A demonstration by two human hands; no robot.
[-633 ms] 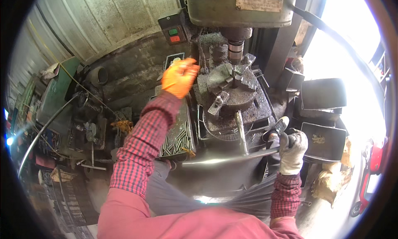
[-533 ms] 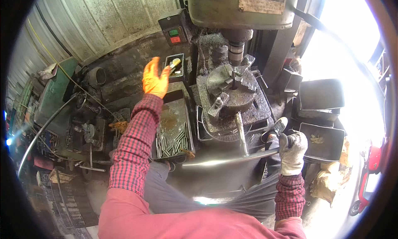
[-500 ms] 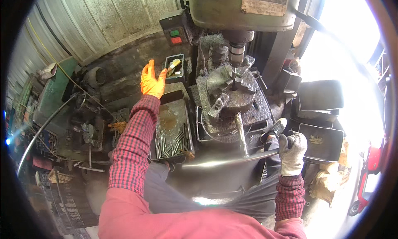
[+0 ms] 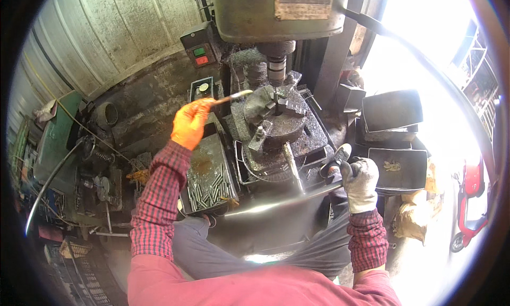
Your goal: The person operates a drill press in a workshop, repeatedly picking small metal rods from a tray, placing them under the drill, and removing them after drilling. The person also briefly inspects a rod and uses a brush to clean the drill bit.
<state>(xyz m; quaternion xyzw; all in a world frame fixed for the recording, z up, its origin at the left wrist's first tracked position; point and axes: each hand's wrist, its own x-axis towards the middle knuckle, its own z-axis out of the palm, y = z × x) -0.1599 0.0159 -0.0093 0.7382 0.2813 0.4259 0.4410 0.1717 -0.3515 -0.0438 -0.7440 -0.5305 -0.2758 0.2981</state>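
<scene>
In an orange glove, my left hand [image 4: 190,123] is closed around the handle of a small brush [image 4: 232,97]. Its pale tip reaches over the left edge of the round metal chuck [image 4: 273,115]. The chuck sits on a chip-covered base below the drill spindle [image 4: 276,70], with a rod [image 4: 294,168] sticking out toward me. In a whitish work glove, my right hand [image 4: 362,185] is wrapped round the right end of a long metal bar [image 4: 297,196]. Left of the chuck, a tray [image 4: 210,138] holds several short metal pins [image 4: 211,192].
A small box [image 4: 194,93] with a round pale item stands behind the tray. The drill press head [image 4: 279,19] hangs above, with a switch box [image 4: 200,50] to its left. Black bins [image 4: 393,111] stand at the right. Other machinery [image 4: 106,184] fills the left side.
My left hand has brought the brush from the small box rightward to the chuck's edge. My right hand keeps its grip on the bar. The whole view has shifted a little.
</scene>
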